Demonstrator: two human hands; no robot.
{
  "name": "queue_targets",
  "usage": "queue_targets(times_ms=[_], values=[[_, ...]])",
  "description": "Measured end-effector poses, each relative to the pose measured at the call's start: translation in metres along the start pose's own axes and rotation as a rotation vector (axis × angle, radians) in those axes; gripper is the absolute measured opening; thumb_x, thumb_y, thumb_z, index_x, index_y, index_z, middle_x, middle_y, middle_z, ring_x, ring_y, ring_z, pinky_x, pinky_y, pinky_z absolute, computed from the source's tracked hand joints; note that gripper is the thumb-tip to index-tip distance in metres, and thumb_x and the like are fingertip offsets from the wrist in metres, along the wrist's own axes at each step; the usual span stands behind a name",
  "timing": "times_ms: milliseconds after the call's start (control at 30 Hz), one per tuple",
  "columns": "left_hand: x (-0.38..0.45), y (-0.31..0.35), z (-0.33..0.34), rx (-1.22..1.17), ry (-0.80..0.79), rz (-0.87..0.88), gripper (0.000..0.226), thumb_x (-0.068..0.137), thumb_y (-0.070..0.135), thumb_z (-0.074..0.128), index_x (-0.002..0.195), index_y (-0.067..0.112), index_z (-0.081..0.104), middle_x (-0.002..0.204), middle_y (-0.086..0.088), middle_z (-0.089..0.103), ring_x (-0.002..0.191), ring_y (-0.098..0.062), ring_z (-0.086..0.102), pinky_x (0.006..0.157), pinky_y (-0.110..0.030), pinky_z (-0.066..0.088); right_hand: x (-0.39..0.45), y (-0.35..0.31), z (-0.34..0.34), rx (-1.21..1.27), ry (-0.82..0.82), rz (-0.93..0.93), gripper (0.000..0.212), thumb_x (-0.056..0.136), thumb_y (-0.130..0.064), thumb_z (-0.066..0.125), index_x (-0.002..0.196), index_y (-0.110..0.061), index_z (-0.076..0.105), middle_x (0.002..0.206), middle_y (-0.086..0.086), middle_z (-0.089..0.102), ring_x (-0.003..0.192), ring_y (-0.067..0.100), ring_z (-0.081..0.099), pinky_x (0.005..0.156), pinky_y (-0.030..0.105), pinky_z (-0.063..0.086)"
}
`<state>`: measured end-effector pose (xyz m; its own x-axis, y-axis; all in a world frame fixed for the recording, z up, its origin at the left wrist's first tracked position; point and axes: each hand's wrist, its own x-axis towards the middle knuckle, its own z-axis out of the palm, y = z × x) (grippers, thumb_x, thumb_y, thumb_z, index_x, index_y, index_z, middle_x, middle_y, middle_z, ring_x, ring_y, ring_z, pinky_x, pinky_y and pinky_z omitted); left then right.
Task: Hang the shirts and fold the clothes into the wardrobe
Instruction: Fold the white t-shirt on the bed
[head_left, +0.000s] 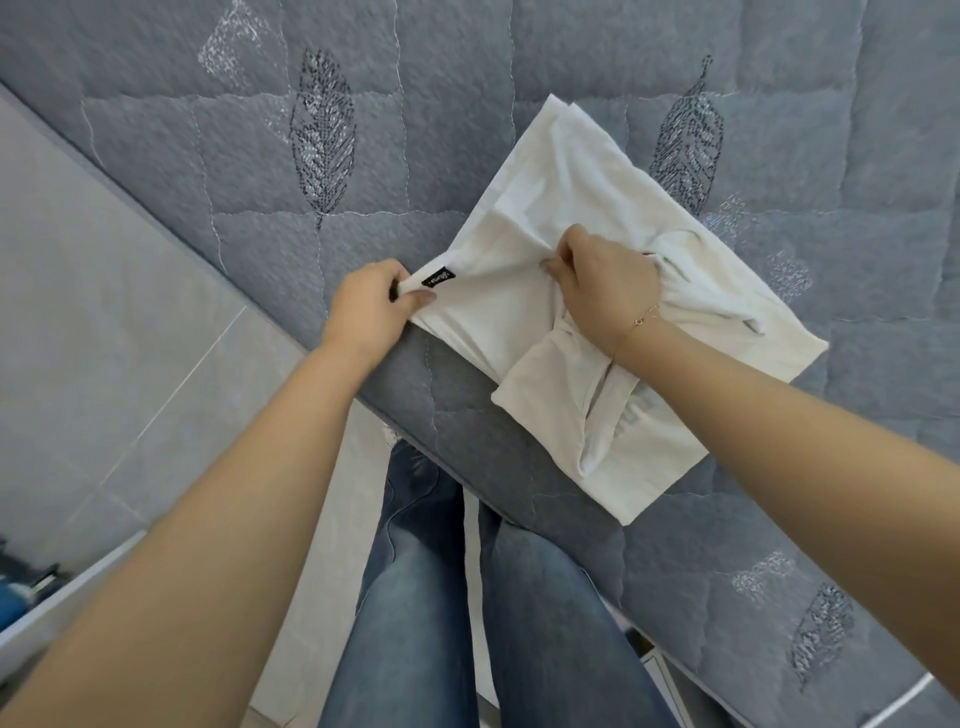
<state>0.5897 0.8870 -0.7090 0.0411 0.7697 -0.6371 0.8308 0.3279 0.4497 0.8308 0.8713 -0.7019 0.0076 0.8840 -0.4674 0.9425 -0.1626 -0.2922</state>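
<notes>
A white shirt (524, 208) lies partly folded on the grey-blue quilted bed (260, 156), near the bed's edge. A small black label (439, 277) sticks out at its left corner. My left hand (369, 306) pinches that corner beside the label. My right hand (602, 286) grips a bunch of the cloth in the middle of the shirt, fingers curled into the fabric. A sleeve and the collar part are bunched under and beside my right wrist.
The bed edge (405, 374) runs diagonally from upper left to lower right. Grey tiled floor (104, 338) lies to the left. My legs in blue jeans (441, 597) stand against the bed. A white ledge (62, 597) with dark objects shows at lower left.
</notes>
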Motion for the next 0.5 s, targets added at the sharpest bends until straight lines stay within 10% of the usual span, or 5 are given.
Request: queue_targets(times_ms=[267, 367, 500], values=[[-0.027, 0.048, 0.007, 0.063, 0.341, 0.255, 0.039, 0.076, 0.014, 0.074, 0.110, 0.010, 0.056, 0.111, -0.006, 0.051, 0.097, -0.021, 0.051, 0.087, -0.037, 0.042, -0.015, 0.024, -0.040, 0.328, 0.089, -0.241, 0.030, 0.087, 0.002, 0.049, 0.113, -0.004, 0.065, 0.111, 0.009, 0.066, 0.109, 0.028, 0.057, 0.095, 0.029, 0.038], [-0.055, 0.064, 0.027, -0.054, 0.099, 0.476, 0.028, 0.080, 0.010, 0.071, 0.105, 0.012, 0.059, 0.102, 0.002, 0.050, 0.086, -0.011, 0.048, 0.082, -0.032, 0.044, -0.033, 0.058, -0.063, 0.319, 0.128, -0.265, 0.054, 0.070, 0.018, 0.038, 0.113, -0.001, 0.066, 0.117, 0.015, 0.064, 0.114, 0.033, 0.054, 0.101, 0.028, 0.035], [-0.088, 0.055, 0.070, 0.307, -0.234, 0.714, 0.053, 0.077, 0.024, 0.075, 0.127, 0.024, 0.058, 0.132, -0.003, 0.047, 0.120, -0.023, 0.044, 0.102, -0.038, 0.030, -0.029, 0.115, -0.086, -0.041, -0.103, -0.482, 0.076, 0.060, 0.026, 0.042, 0.127, -0.003, 0.061, 0.134, 0.023, 0.052, 0.116, 0.047, 0.049, 0.096, 0.055, 0.043]])
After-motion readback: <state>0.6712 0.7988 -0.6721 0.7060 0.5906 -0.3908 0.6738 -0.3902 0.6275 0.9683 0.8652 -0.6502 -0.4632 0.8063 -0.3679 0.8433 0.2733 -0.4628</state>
